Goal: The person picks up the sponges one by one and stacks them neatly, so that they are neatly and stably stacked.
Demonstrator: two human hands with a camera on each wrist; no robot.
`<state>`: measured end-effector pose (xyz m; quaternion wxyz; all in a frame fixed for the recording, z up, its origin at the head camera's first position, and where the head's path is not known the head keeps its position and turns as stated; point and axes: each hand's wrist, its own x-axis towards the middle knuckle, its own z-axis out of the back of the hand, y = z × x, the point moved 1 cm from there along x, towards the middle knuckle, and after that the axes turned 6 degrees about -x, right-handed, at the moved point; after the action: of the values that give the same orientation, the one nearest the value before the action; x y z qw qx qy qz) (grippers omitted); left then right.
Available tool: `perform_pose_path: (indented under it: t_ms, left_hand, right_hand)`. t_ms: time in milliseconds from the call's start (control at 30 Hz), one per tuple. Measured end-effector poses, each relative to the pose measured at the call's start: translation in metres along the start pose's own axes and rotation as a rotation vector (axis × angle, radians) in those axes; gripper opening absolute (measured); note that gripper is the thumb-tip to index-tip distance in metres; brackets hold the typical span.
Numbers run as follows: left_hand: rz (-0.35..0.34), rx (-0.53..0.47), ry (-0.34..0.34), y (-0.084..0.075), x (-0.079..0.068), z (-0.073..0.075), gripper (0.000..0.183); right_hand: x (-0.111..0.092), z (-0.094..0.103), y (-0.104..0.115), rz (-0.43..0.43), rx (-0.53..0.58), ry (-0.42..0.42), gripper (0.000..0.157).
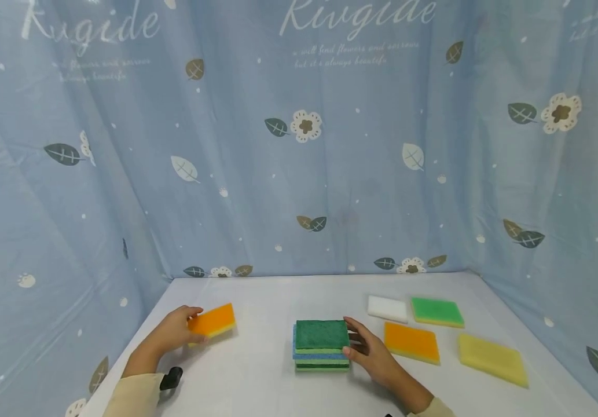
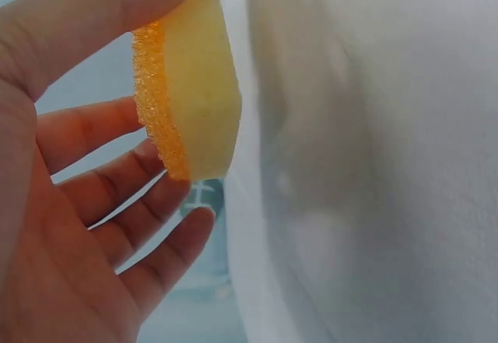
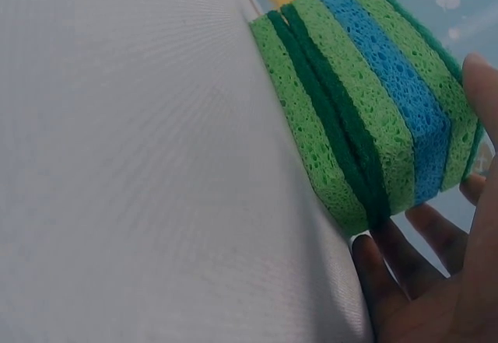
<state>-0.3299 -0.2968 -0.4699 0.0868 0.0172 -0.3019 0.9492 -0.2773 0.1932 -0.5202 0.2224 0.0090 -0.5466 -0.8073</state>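
Note:
In the head view my left hand [image 1: 175, 330] grips an orange and yellow sponge [image 1: 217, 319] at its near-left end, tilted over the left of the table. The left wrist view shows the thumb on this sponge's [image 2: 198, 98] orange face side, with the other fingers spread beneath. A neat stack of green and blue sponges [image 1: 322, 336] stands at the middle, dark green scouring face on top. My right hand [image 1: 369, 350] rests at the stack's right side, thumb near the front corner. In the right wrist view, loosely extended fingers [image 3: 412, 257] reach along the stack's [image 3: 366, 102] side.
Right of the stack lie a white sponge [image 1: 387, 308], a green-topped sponge [image 1: 437, 312], another orange and yellow sponge [image 1: 411, 343] and a plain yellow sponge [image 1: 492, 359]. A blue patterned curtain [image 1: 351, 174] surrounds the white table [image 1: 257, 376] at the back and sides.

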Motion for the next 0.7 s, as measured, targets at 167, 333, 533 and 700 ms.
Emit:
perform_pose_path:
  t_ms: [167,333,533,700]
  left_hand:
    - [-0.047,0.012,-0.017,-0.014,-0.003,0.001,0.069]
    - [-0.088,-0.004,-0.038,-0.030,-0.003,0.004,0.071]
    - [-0.140,0.006,-0.030,-0.049,-0.001,0.004,0.071]
    - [-0.165,-0.001,-0.038,-0.067,0.001,-0.001,0.069]
  right_hand:
    - [-0.002,0.001,0.001,0.005,0.010,0.004,0.058]
    - [-0.001,0.001,-0.001,0.013,0.015,0.000,0.057]
    - [-0.001,0.000,-0.003,0.005,0.006,-0.007,0.058]
    - [-0.001,0.000,-0.002,0.008,-0.004,-0.008,0.058]
